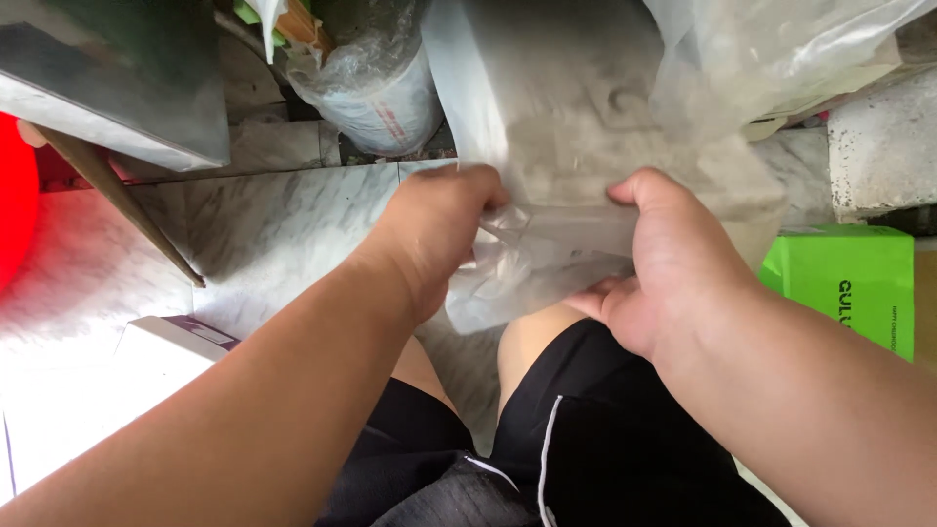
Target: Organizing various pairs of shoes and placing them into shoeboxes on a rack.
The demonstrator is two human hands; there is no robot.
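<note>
A grey-white block wrapped in a clear plastic bag hangs in front of me, above my knees. My left hand grips the crumpled lower edge of the bag from the left. On the right side of that bunched edge, my right hand pinches the plastic with thumb on top and fingers beneath. More loose clear plastic billows at the top right. My black shorts and bare knees lie below the hands.
The floor is pale marble tile. A metal cabinet corner and a wooden stick stand at the left, a plastic-wrapped roll behind, a green box at the right, a white box at the lower left.
</note>
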